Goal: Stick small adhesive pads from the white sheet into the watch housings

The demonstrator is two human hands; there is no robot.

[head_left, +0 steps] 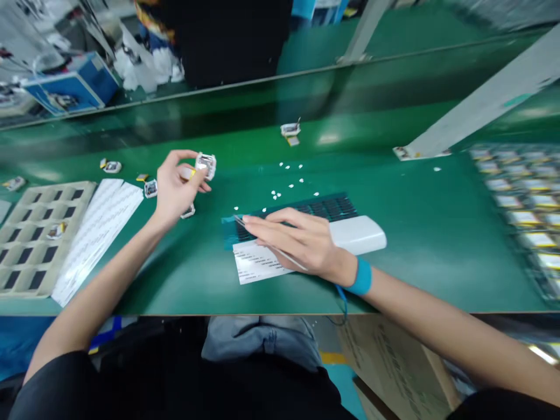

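White device within left hand [177, 186]

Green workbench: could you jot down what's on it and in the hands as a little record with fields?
Left hand: holds a small white-framed part above the bench
Right hand: holds metal tweezers
Right wrist: teal band
Near right hand: dark-patterned sheet, white printed sheet, white rounded object
Beyond: scattered white bits
Far left: pale compartment tray, printed strips
Far right: rows of blurred parts
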